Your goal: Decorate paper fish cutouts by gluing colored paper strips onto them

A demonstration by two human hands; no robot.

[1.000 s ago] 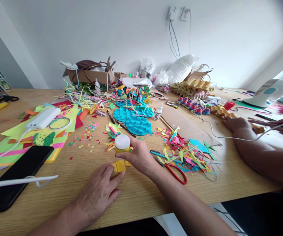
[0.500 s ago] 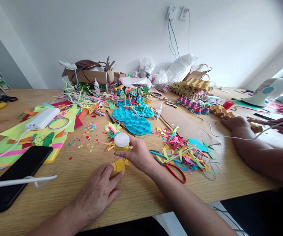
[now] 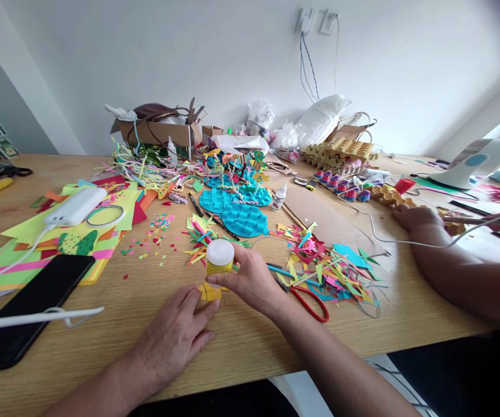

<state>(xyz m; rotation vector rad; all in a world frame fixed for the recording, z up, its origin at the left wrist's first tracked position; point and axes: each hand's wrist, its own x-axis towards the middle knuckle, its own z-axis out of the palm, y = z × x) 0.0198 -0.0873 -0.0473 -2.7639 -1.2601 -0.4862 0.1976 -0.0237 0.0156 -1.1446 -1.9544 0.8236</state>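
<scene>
My right hand [image 3: 250, 278] is closed around a small jar [image 3: 219, 259], white on top and yellow below. The jar is upright, just above a yellow paper cutout [image 3: 211, 292] with dark lines, and hides its far part; whether the two touch I cannot tell. With its fingertips, my left hand [image 3: 174, 324] holds the near left edge of the cutout down on the wooden table [image 3: 232, 359]. Red-handled scissors [image 3: 310, 304] lie to the right of my right wrist, partly under paper scraps [image 3: 340, 278].
Behind the jar stand blue-painted egg-carton pieces [image 3: 245, 220] with paper decorations and a glue bottle [image 3: 279, 197]. At left lie coloured paper sheets [image 3: 102, 255], a white power bank [image 3: 76, 207] and a black phone [image 3: 36, 313]. Another person's arm [image 3: 445, 272] rests at right, near a cable [image 3: 406, 242].
The jar in my right hand has shifted slightly right and nearer to me, covering more of the yellow cutout. My left hand stays in place.
</scene>
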